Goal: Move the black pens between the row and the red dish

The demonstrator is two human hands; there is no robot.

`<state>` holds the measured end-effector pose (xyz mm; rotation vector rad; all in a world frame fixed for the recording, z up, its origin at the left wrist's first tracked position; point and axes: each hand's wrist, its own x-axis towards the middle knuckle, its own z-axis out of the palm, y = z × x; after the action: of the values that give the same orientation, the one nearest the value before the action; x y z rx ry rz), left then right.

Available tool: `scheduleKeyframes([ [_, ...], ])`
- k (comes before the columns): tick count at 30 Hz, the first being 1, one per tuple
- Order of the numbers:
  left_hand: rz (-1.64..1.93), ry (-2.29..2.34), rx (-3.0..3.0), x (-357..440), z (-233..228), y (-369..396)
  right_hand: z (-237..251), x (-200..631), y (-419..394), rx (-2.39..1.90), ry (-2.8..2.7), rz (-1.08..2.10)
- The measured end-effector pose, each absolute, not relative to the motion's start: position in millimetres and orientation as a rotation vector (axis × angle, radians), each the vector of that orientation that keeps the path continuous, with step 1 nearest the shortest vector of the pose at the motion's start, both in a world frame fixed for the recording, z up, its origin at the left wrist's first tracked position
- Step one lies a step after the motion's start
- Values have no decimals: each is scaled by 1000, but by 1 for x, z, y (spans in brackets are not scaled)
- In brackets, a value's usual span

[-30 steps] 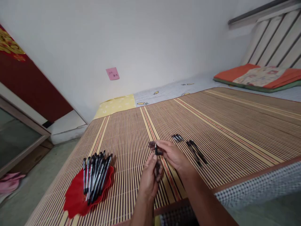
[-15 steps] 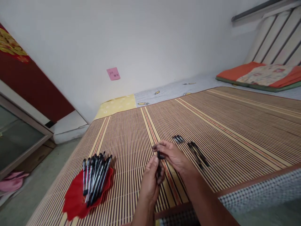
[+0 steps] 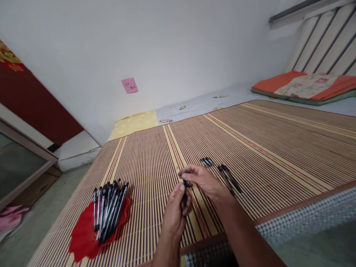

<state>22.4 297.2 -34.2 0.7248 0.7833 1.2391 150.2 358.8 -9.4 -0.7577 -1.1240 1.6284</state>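
My left hand [image 3: 174,213] grips a black pen [image 3: 184,196] upright over the striped bamboo mat [image 3: 278,148]. My right hand [image 3: 204,180] meets it from the right, its fingertips pinching the pen's top end, which looks like the cap. To the left a red plate [image 3: 83,237] holds several black pens [image 3: 107,209]. Just beyond my right hand lie two long black pen parts [image 3: 229,180] and a small cluster of short black pieces [image 3: 207,161] on the mat.
The mat covers a bed with a checked sheet edge [image 3: 306,218] at the front right. A folded orange and green cushion [image 3: 306,87] lies at the far right by the headboard. A white wall with a pink note [image 3: 129,85] runs behind. Floor lies to the left.
The visible length of pen between my two hands has shortened as my right fingertips came down toward my left hand. The view shifted slightly; the plate and loose parts stayed put.
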Motion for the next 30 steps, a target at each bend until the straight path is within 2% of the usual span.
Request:
scheduleKeyframes([
  [30,1228,775,682,25,-33,294,-9,159,360,-796,-1198,1548],
])
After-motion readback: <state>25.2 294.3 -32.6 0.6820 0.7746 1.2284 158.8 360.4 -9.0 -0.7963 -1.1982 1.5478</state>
